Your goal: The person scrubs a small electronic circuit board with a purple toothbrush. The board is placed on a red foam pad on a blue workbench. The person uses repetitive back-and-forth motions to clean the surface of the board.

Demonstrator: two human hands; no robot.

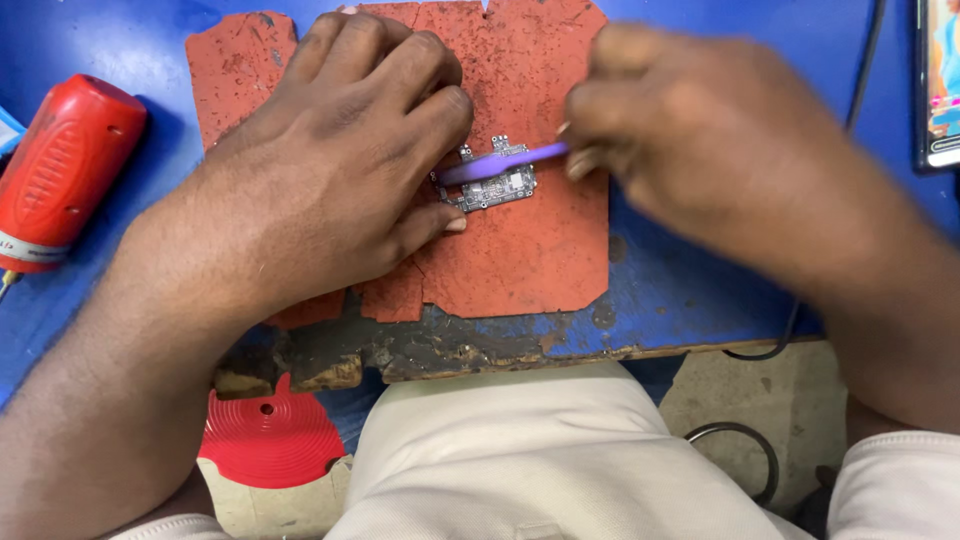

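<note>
Head view | left hand [340, 150] pins circuit board [487, 185] | right hand [700, 130] grip holds purple tool [500, 162]

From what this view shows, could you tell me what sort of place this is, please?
Probably a small electronics repair bench. The left hand steadies a small circuit board on a worn red mat, the right hand works it with a purple tool, and a phone lies at the blue table's edge.
</note>
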